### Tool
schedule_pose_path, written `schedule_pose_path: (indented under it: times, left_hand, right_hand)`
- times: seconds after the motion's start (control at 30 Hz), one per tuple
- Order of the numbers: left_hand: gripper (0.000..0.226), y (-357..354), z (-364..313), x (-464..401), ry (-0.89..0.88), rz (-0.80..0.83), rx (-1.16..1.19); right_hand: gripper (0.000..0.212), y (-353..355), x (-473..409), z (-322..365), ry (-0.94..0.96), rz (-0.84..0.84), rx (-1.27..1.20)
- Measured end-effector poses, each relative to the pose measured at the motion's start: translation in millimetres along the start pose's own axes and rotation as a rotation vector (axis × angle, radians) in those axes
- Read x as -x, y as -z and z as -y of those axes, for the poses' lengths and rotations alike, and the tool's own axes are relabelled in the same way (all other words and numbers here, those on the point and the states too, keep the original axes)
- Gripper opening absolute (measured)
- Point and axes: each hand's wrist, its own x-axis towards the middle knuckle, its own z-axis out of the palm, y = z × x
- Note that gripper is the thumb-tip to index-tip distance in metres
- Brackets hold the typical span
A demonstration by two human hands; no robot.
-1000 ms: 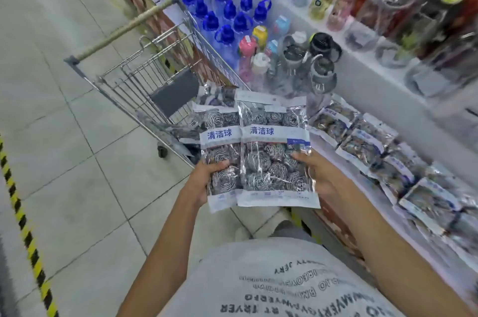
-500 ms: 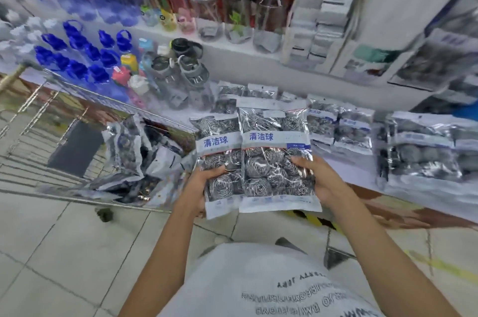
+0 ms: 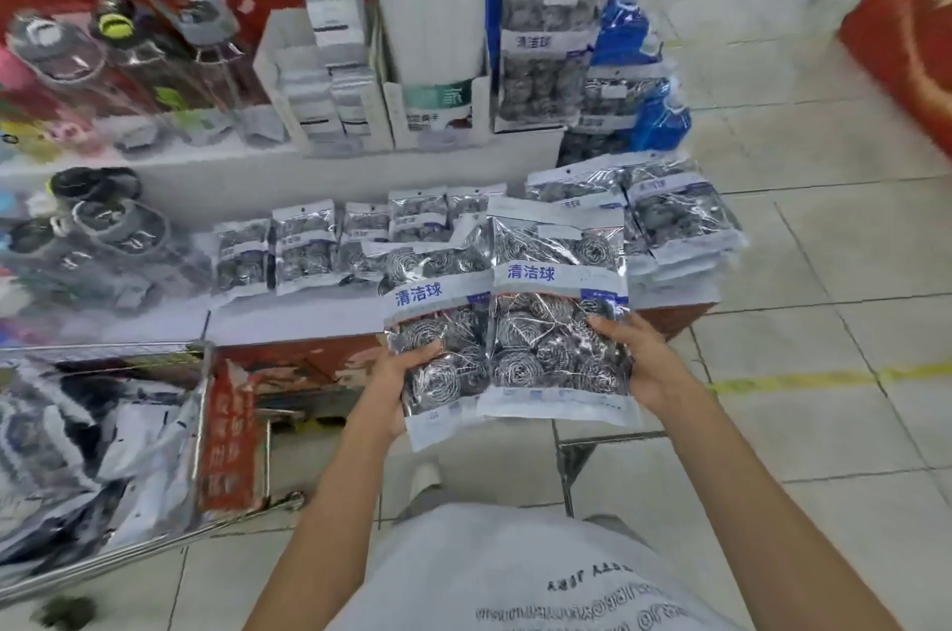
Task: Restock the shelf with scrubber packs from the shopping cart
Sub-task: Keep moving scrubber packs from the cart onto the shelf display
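The person holds two clear plastic packs of steel-wool scrubbers with blue-and-white labels side by side in front of the chest, above the pale tiled floor point(image 3: 850, 301). The left hand point(image 3: 399, 380) grips the lower edge of the left pack point(image 3: 438, 337), thumb curled over its front. The right hand point(image 3: 639, 362) grips the lower right corner of the right pack point(image 3: 559, 316), thumb laid across the front and fingers behind. The right pack overlaps the inner edge of the left one.

Just beyond the held packs, the low white shelf point(image 3: 288, 321) carries a row of the same scrubber packs point(image 3: 304, 246) lying flat, with a taller stack of them point(image 3: 685, 228) at its right end. Further back, an upper shelf holds white boxes point(image 3: 329, 58) and clear drinking bottles with dark lids point(image 3: 196, 48).

At lower left, the metal wire shopping cart point(image 3: 206, 424) stands against the shelf base, with more packs point(image 3: 92, 465) blurred inside it.
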Motion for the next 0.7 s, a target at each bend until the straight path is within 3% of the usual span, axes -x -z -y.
schedule_pose_path:
  times: [0.13,0.23,0.33,0.5,0.63,0.7]
  left_hand:
    - [0.026,-51,8,-18,0.02,0.086,-0.014]
    - [0.025,-84,5,-41,0.018,0.104,-0.04]
    - [0.031,-112,0,-69,0.021,0.115,-0.041]
    - [0.067,-160,-13,-121,0.07,0.109,-0.072]
    - [0.074,-198,-29,-161,0.059,0.06,-0.101]
    - [0.087,-215,-36,-176,0.068,0.04,-0.134]
  right_hand:
    - [0.032,51,-5,22,0.015,-0.048,-0.044]
    - [0.034,84,-19,43,0.03,-0.107,-0.061]
    - [0.047,111,-40,66,0.048,-0.133,-0.034]
    - [0.049,141,-83,112,0.059,-0.176,-0.022]
    - [0.043,159,-126,150,0.039,-0.192,0.03]
    - [0.057,169,-149,166,0.028,-0.193,0.085]
